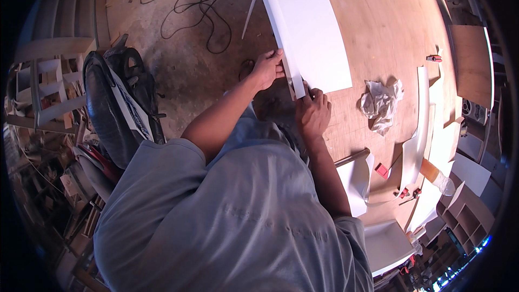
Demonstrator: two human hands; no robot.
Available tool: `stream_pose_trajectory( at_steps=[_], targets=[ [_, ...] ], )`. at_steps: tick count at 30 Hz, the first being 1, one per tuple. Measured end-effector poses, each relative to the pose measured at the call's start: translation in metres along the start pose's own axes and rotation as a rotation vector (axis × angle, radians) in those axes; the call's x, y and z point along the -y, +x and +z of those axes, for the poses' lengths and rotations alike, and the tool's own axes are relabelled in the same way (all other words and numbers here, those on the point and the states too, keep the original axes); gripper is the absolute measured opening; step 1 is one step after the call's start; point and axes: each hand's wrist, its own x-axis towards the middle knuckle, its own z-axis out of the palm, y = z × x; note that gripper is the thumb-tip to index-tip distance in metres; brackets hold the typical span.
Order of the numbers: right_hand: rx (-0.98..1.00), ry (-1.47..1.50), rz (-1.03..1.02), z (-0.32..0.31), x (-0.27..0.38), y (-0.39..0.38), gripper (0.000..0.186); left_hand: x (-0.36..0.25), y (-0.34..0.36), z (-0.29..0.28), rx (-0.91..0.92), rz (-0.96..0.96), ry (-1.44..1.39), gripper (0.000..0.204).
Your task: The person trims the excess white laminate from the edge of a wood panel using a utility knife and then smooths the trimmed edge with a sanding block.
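A white rectangular panel (313, 27) lies on the plywood worktop, with a raised white edge strip (280, 27) running along its left side. My left hand (267, 69) grips this left edge partway down, thumb on top and fingers curled at its side. At the near end of the strip is my right hand (313, 112), its fingers bent and closed against the panel's near left corner. A small dark tip shows by that thumb, but what the fingers hold is mostly hidden.
A crumpled pale cloth (381, 104) lies right of the panel on the plywood worktop (389, 27). Further right are white sheet strips (415, 151), a red block (381, 170) and red-handled tools (403, 192). A black cable (208, 13) loops across the floor; a motorcycle seat (105, 108) stands left.
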Motion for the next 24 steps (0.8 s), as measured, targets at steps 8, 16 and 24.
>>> stream_pose_trajectory(
  at_steps=[8, 16, 24],
  targets=[
    [-0.045, 0.027, 0.03, 0.012, 0.01, 0.014, 0.04, 0.007, 0.007, -0.008, 0.015, 0.011, -0.037, 0.031],
    [-0.079, 0.028, 0.007, 0.015, 0.019, 0.042, 0.026, 0.008, 0.001, -0.008, 0.046, -0.022, -0.139, 0.027],
    [-0.066, 0.094, 0.076, 0.005, 0.008, 0.018, 0.041, -0.005, -0.026, -0.003, -0.286, 0.716, 0.803, 0.039]
  ],
)
